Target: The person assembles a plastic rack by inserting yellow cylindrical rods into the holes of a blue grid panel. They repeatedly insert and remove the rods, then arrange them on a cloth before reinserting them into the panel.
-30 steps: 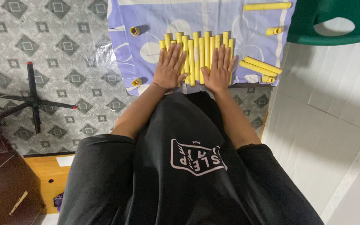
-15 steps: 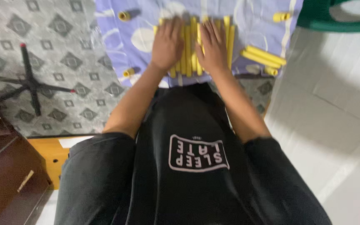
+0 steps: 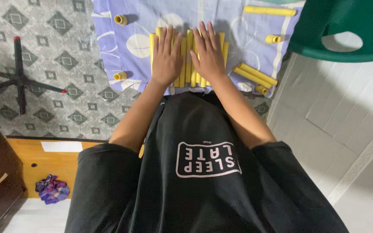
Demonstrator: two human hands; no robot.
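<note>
A row of several yellow tubes (image 3: 188, 60) lies side by side on a lilac patterned cloth (image 3: 141, 26). My left hand (image 3: 166, 57) rests flat on the left half of the row, fingers spread. Flat on the right half lies my right hand (image 3: 208, 54), its thumb close to the left hand. Both palms press down on the tubes and grip none. The middle of the row is hidden under my hands.
Loose yellow tubes lie around: a long tube (image 3: 269, 11) at top right, a pair of tubes (image 3: 254, 75) right of the row, short stubs (image 3: 120, 19) (image 3: 120, 76) (image 3: 272, 39). A green plastic chair (image 3: 346, 30) stands at right, a black chair base (image 3: 18, 77) at left.
My hands have drawn closer together on the tubes, and the row looks narrower and tighter. The view has shifted, so cloth and tubes sit further left.
</note>
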